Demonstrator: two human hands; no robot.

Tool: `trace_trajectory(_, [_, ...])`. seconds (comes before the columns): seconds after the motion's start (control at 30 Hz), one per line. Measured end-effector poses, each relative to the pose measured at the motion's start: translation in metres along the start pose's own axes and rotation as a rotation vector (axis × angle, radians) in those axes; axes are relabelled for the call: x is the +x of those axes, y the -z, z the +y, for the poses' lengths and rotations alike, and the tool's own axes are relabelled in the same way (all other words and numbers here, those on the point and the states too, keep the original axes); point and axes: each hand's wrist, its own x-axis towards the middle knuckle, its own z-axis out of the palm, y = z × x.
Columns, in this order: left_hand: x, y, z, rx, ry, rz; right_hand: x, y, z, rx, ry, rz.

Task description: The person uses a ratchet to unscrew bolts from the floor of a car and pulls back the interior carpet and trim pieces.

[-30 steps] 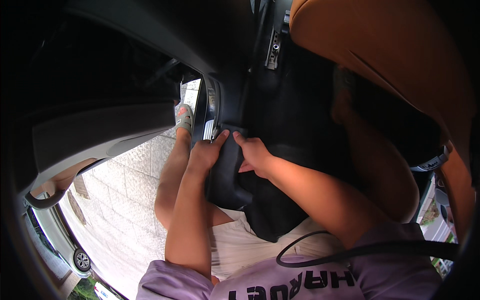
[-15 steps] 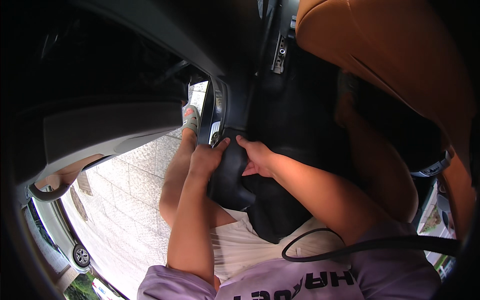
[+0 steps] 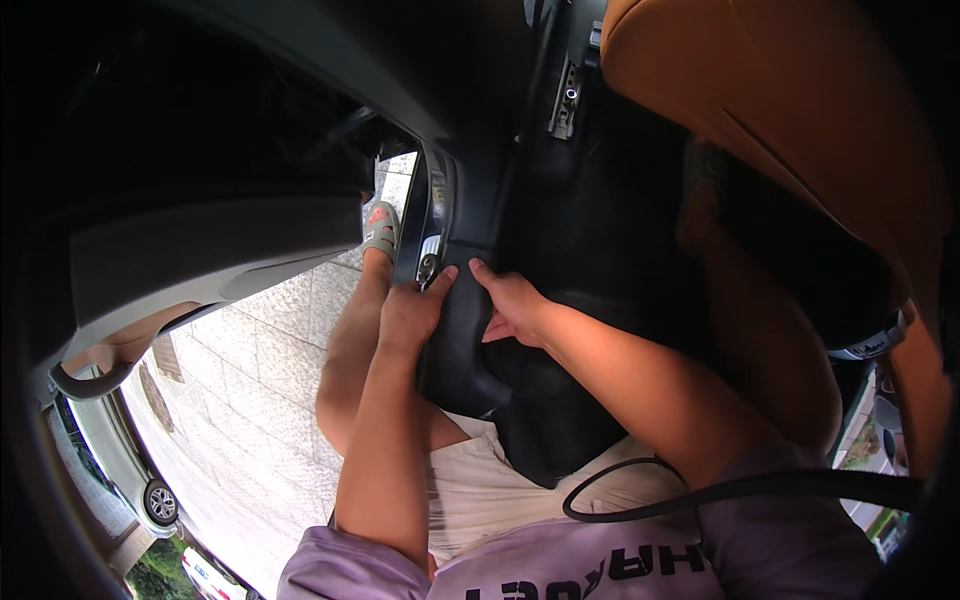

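In the head view I press and grip a black sill trim (image 3: 455, 355) along the car's door opening. My left hand (image 3: 415, 305) has its thumb on top of the trim's outer side, with the other fingers hidden over the edge. My right hand (image 3: 505, 305) holds the inner side, thumb on top near my left thumb and fingers curled low beside it. A metal door latch part (image 3: 428, 263) sits just beside my left thumb. Black floor lining (image 3: 560, 420) lies bunched below my right hand, over my lap.
A brown seat (image 3: 760, 120) fills the upper right, near a metal seat rail (image 3: 563, 105). The open door panel (image 3: 200, 250) is at left, over pale paving (image 3: 260, 400). A black cable (image 3: 780, 480) loops across my lap. A white car (image 3: 120, 450) is parked outside.
The whole view has shifted slightly. My hands stay on the trim, with very little visible movement against it.
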Motion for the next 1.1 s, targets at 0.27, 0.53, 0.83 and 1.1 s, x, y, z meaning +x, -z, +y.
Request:
trace_trajectory(0.27, [0.002,0.002,0.005,0.149,0.052,-0.024,0.001,0.002,-0.003,-0.032,-0.069,-0.006])
trace_trajectory(0.53, [0.002,0.000,0.002,0.177,0.026,0.017,0.004,0.004,-0.005,-0.062,-0.098,-0.065])
trace_trajectory(0.83, [-0.014,0.003,0.020,0.257,0.042,0.117,0.009,0.004,-0.002,-0.080,-0.053,-0.022])
trace_trajectory(1.1, [-0.032,0.002,0.031,0.329,-0.004,0.178,0.010,0.011,-0.004,-0.089,-0.046,-0.042])
